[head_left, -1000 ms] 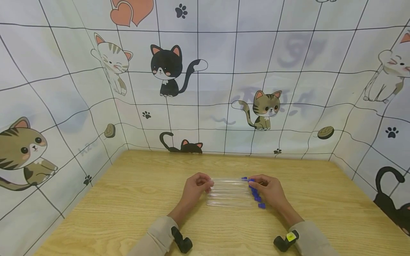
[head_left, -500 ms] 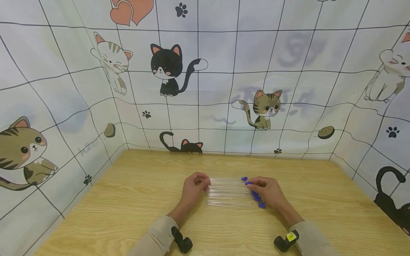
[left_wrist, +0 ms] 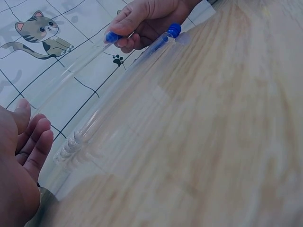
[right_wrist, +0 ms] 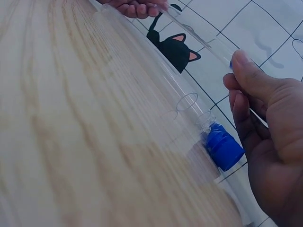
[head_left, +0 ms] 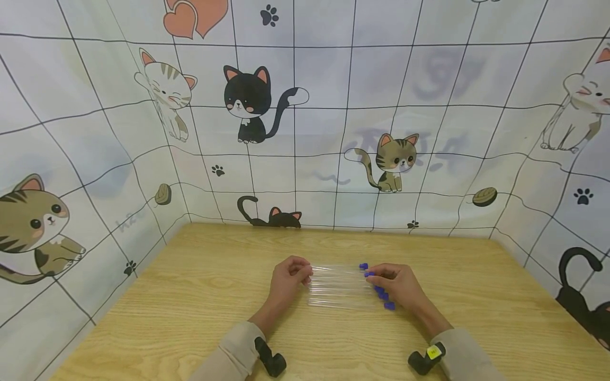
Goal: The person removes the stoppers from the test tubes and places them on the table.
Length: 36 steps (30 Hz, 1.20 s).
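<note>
In the head view my left hand [head_left: 287, 280] pinches the left end of a clear test tube [left_wrist: 71, 73]. My right hand [head_left: 399, 284] pinches a blue stopper [left_wrist: 112, 37] between thumb and fingers at that tube's right end. The left wrist view has the tube raised above the table, meeting the stopper; how deep the stopper sits I cannot tell. Several more clear tubes [head_left: 339, 297] lie side by side beneath. Blue stoppers [head_left: 389, 306] line up at their right ends, some partly hidden by my right hand.
A wooden table [head_left: 229, 254] carries the tubes. Behind it and at both sides hangs a white cloth [head_left: 324, 132] printed with cats and grid lines. Another blue stopper [head_left: 364, 266] lies just beyond my right hand.
My right hand has come slightly left and nearer with the stopper, uncovering more of the far stopper. My left hand has shifted slightly left, still pinching the tube.
</note>
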Available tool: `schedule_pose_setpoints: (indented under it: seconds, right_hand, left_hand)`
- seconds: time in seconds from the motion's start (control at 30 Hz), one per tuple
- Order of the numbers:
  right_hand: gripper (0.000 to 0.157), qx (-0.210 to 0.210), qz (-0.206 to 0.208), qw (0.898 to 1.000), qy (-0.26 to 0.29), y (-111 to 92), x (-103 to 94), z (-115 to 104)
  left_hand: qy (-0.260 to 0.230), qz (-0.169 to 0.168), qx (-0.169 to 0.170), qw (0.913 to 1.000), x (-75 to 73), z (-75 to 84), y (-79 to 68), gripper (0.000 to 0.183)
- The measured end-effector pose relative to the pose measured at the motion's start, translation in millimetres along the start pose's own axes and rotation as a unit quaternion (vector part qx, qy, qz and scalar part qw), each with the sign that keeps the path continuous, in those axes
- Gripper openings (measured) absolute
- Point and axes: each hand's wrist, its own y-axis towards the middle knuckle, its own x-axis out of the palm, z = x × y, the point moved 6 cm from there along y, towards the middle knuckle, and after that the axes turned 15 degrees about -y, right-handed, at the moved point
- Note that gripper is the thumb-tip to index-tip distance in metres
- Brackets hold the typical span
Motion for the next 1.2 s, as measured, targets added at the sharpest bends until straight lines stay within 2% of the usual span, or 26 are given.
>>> schedule_pose_setpoints:
  seconds: [0.3,0.53,0.63,0.8,0.87,1.03,1.1,1.2]
  right_hand:
    - [0.020,-0.008,0.000,1.000,0.005,0,0.6,2]
    - [0.030,-0.011,0.014,1.000,0.006,-1,-1.9,0]
    - [0.029,-0.004,0.016,1.000,0.001,-1,-2.3,-1]
    - [0.029,0.010,0.027,0.999,-0.030,0,-1.0,0]
    - [0.031,0.014,0.035,0.999,-0.034,3,1.2,8]
    - [0.033,0.021,0.057,0.997,-0.038,10,5.1,27]
    - [0.031,0.026,0.061,0.997,-0.042,9,4.6,26]
    - [0.028,0.026,0.065,0.997,-0.040,6,2.7,19]
  left_hand:
    - [-0.004,-0.002,0.007,1.0000,-1.2,-1.8,0.9,0.015]
    - [0.008,0.012,0.013,0.9998,-10.5,-27.2,10.9,0.013]
    - [0.009,0.013,0.018,0.9997,-11.3,-29.5,11.8,0.013]
    - [0.011,0.002,0.024,0.9997,-3.3,-7.7,4.3,0.012]
    - [0.014,-0.001,0.023,0.9996,-1.0,-1.1,2.0,0.012]
    - [0.014,0.006,0.021,0.9997,-9.0,-21.5,9.1,0.014]
    - [0.013,0.011,0.021,0.9996,-12.1,-29.3,11.6,0.015]
    - [0.015,0.016,0.023,0.9995,-12.8,-31.8,12.3,0.015]
